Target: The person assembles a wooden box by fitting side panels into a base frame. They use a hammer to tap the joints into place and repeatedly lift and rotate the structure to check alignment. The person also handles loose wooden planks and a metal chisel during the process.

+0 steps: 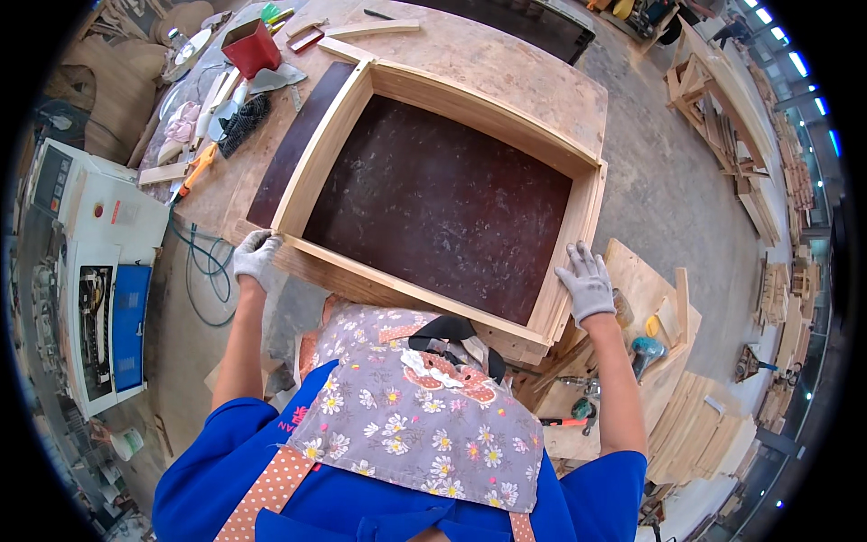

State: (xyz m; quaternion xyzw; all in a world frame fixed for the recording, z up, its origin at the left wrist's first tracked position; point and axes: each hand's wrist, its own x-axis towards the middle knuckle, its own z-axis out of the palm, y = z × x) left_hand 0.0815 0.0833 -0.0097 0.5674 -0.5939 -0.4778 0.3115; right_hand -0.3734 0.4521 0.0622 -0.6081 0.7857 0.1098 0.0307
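A large rectangular frame of pale wooden boards (pixel 433 291) lies on a workbench, around a dark brown panel (pixel 433 203). My left hand (pixel 255 256), in a grey glove, grips the frame's near left corner. My right hand (pixel 587 283), also gloved, lies flat with fingers spread on the frame's right board near its near corner. My blue sleeves and a flowered apron fill the lower part of the view.
At the bench's far left lie a red box (pixel 251 47), an orange-handled tool (pixel 196 171), a dark glove and loose wood strips. A white and blue machine (pixel 95 271) stands left. Stacked boards (pixel 695 425) and power tools lie right on a concrete floor.
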